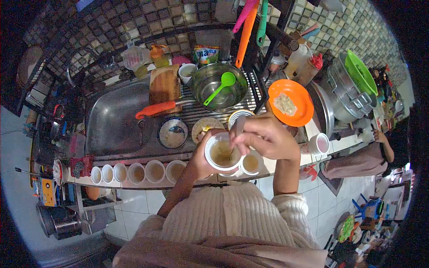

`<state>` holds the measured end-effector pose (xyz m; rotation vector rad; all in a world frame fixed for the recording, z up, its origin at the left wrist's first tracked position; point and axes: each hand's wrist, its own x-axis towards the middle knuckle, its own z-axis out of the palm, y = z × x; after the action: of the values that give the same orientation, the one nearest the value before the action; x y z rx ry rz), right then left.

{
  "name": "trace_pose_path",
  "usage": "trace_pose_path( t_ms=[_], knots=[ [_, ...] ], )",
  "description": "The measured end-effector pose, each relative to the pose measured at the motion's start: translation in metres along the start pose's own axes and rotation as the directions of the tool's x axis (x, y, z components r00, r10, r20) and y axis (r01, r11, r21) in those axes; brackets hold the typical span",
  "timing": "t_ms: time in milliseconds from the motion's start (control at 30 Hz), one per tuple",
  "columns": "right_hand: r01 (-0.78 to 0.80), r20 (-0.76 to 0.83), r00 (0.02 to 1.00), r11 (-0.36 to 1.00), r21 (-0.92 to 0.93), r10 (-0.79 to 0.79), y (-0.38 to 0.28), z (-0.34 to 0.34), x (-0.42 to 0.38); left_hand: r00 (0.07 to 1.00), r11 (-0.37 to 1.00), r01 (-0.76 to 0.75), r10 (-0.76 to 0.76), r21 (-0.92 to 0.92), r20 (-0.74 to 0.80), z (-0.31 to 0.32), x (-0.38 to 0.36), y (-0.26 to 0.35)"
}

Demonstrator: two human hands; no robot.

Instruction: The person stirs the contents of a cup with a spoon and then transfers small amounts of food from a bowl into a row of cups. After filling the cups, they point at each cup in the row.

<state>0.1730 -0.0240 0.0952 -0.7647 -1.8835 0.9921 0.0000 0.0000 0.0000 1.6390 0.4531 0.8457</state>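
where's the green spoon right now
In the head view, the green spoon lies in the steel pot behind the sink, beside the wooden cutting board.

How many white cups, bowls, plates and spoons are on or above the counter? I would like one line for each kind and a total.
White cups: 9, five in a row, one in the left hand, one beside it, one at right, one behind the metal bowl
Bowls: 2, metal, patterned
Plates: 1, orange
Spoons: 2, green, one in the right hand
Total: 14
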Motion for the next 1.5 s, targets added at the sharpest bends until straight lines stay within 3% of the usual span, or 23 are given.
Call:
trace_pose_path(
  t_ms=[67,100,167,200,267,300,333,433,467,567,600,633,733,833,867,1000,1100,1133,1233,1267,1367,1433,1500],
  knots=[
    [-0.086,-0.159,0.986,0.952,-0.293,0.04,-0.005,0.001,0.002,0.999,0.991,0.053,-0.052,-0.126,0.013,0.005,0.001,0.001],
    [-0.079,-0.164,0.986,0.953,-0.292,0.031,-0.004,0.005,0.005,0.999,0.992,0.051,-0.05,-0.116,0.017,0.001,0.0,0.0],
    [0.016,-0.15,0.988,0.998,-0.054,-0.024,0.002,0.014,0.003,0.999,0.986,0.031,-0.028,-0.161,0.022,0.002,-0.004,-0.009],
    [0.051,-0.008,0.999,0.997,-0.064,-0.051,0.003,0.008,0.0,1.0,0.986,0.025,-0.021,-0.166,0.022,0.003,-0.003,-0.009],
    [0.005,0.004,1.0,0.996,-0.091,-0.004,-0.003,-0.001,-0.003,0.984,0.967,0.169,-0.152,-0.19,0.096,0.002,-0.002,-0.006],
    [-0.044,0.013,0.999,0.992,-0.114,0.045,-0.006,-0.002,-0.003,0.983,0.967,0.172,-0.156,-0.189,0.096,0.002,-0.002,-0.006],
    [0.009,-0.064,0.998,0.969,-0.249,-0.026,-0.004,-0.003,0.0,0.989,0.971,0.134,-0.117,-0.2,0.093,0.003,0.0,-0.006],
    [0.092,-0.047,0.994,0.988,-0.122,-0.098,0.006,0.003,0.001,0.99,0.964,0.131,-0.113,-0.233,0.086,0.003,0.0,-0.004],
    [0.037,0.061,0.998,0.997,-0.066,-0.033,0.005,-0.001,-0.002,0.985,0.953,0.166,-0.151,-0.252,0.079,0.001,-0.001,-0.003],
    [-0.078,0.052,0.995,0.994,-0.083,0.082,-0.002,-0.008,-0.004,0.983,0.957,0.174,-0.155,-0.233,0.097,0.001,-0.004,-0.017],
    [-0.144,-0.11,0.985,0.984,-0.103,0.132,-0.001,-0.001,-0.003,0.99,0.972,0.124,-0.107,-0.2,0.092,0.002,-0.003,-0.016],
    [-0.145,-0.11,0.985,0.984,-0.102,0.133,0.002,0.001,-0.001,0.994,0.983,0.071,-0.056,-0.168,0.09,0.003,-0.002,-0.015],
    [0.077,0.056,0.996,0.991,-0.108,-0.072,0.009,0.0,-0.001,0.987,0.969,0.142,-0.124,-0.203,0.099,0.0,-0.003,-0.011],
    [-0.011,0.023,1.0,0.982,-0.188,0.016,0.0,-0.004,-0.002,0.992,0.981,0.125,-0.12,-0.146,0.045,0.002,-0.006,-0.017],
    [-0.118,-0.072,0.991,0.983,-0.139,0.109,0.002,0.0,-0.002,0.995,0.978,0.093,-0.084,-0.185,0.057,0.003,-0.005,-0.019],
    [0.027,0.013,1.0,0.995,-0.097,-0.026,0.008,0.002,-0.001,0.997,0.979,0.066,-0.058,-0.191,0.05,-0.001,-0.006,-0.028],
    [-0.117,0.055,0.991,0.992,-0.036,0.119,0.004,-0.005,-0.005,0.991,0.978,0.135,-0.133,-0.159,0.024,0.001,-0.006,-0.011],
    [-0.109,-0.038,0.994,0.981,-0.16,0.104,0.002,-0.003,0.0,0.991,0.974,0.135,-0.131,-0.184,0.031,0.002,-0.005,-0.009],
    [0.013,-0.063,0.998,0.999,-0.033,-0.015,0.012,0.005,0.0,0.999,0.972,0.048,-0.047,-0.232,0.009,0.005,-0.001,-0.009],
    [-0.004,0.022,1.0,0.999,-0.055,0.005,0.01,0.004,-0.003,0.998,0.983,0.059,-0.058,-0.176,0.011,0.002,-0.002,-0.005],
    [-0.105,0.05,0.993,0.993,-0.055,0.108,0.001,-0.004,-0.006,0.998,0.997,0.058,-0.057,-0.052,0.018,0.001,-0.004,-0.006],
    [-0.152,-0.039,0.988,0.986,-0.071,0.15,0.004,0.001,-0.003,0.982,0.967,0.185,-0.177,-0.177,0.058,0.005,-0.003,-0.007],
    [0.025,-0.043,0.999,0.999,-0.038,-0.026,0.012,0.004,-0.002,0.984,0.968,0.176,-0.168,-0.178,0.059,0.003,-0.002,-0.007]
  ],
)
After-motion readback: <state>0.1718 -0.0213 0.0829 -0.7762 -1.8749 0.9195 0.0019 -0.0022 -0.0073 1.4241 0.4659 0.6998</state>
